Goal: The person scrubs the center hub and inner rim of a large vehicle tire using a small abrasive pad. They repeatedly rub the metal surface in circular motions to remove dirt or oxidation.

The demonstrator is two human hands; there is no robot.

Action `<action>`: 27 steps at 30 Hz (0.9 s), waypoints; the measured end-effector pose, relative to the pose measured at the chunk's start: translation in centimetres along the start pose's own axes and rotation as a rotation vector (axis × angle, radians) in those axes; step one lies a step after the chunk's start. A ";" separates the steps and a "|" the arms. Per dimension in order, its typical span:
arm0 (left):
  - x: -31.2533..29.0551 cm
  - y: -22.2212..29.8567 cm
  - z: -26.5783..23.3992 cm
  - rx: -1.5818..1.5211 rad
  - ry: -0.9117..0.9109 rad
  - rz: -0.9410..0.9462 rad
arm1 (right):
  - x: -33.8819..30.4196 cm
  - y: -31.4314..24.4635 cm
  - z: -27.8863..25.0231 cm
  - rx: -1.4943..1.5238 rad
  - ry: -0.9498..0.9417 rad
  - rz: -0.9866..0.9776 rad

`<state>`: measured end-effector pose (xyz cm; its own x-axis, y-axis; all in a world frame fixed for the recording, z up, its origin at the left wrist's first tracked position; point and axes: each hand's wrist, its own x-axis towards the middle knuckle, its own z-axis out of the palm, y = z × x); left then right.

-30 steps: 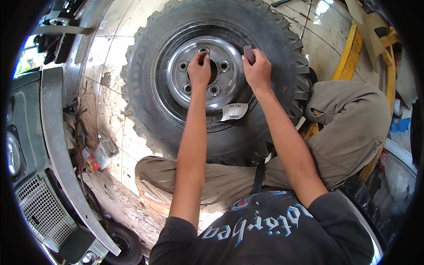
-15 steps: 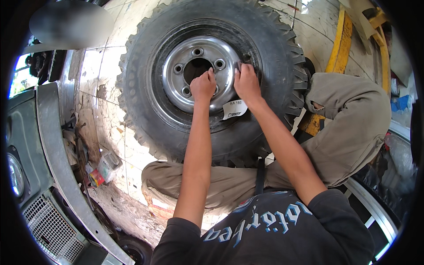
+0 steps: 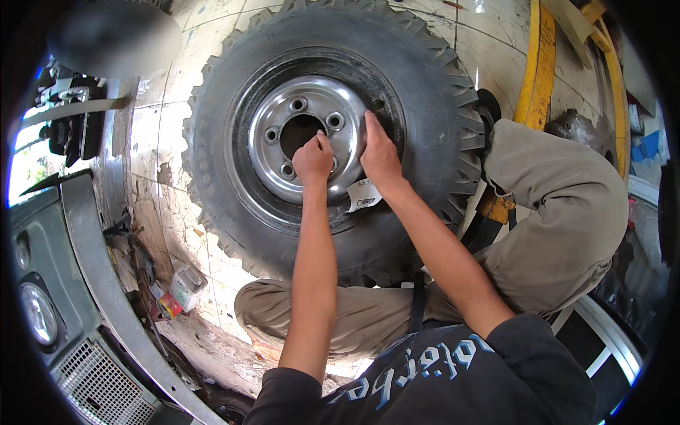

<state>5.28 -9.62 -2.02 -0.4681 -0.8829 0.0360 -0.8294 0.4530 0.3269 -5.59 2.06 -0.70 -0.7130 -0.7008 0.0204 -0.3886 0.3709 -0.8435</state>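
A large black tyre (image 3: 443,134) with chunky tread lies flat in front of my crossed legs, with a silvery steel wheel rim (image 3: 263,157) in its middle. Closed into a fist, my left hand (image 3: 313,160) rests at the lower edge of the rim's centre hole (image 3: 297,131); its curled fingers are hidden. Along the rim's raised right side, my right hand (image 3: 380,154) presses with its fingers straight and close together. Whatever lies under those fingers is hidden. A white paper label (image 3: 363,195) sticks up just below my right hand.
At left stands a grey-green vehicle front with a headlight (image 3: 39,313) and a metal bumper (image 3: 99,262). Small packages (image 3: 185,287) and clutter lie beside it. Yellow metal bars (image 3: 536,71) stand at far right. The tiled floor (image 3: 152,134) is worn and stained.
The wheel sits slightly lower and further left in view. My right hand has moved down and left along the rim; its fingers have straightened, and the dark grey bit at its fingertips no longer shows.
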 end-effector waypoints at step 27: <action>0.1 0.3 -0.1 0.027 -0.020 -0.035 | 3.3 0.4 1.8 0.183 0.247 0.000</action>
<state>5.03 -9.54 -1.85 -0.4446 -0.8957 0.0060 -0.8531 0.4254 0.3021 -7.00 -1.19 -1.92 -0.8421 -0.5232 0.1310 -0.2928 0.2393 -0.9257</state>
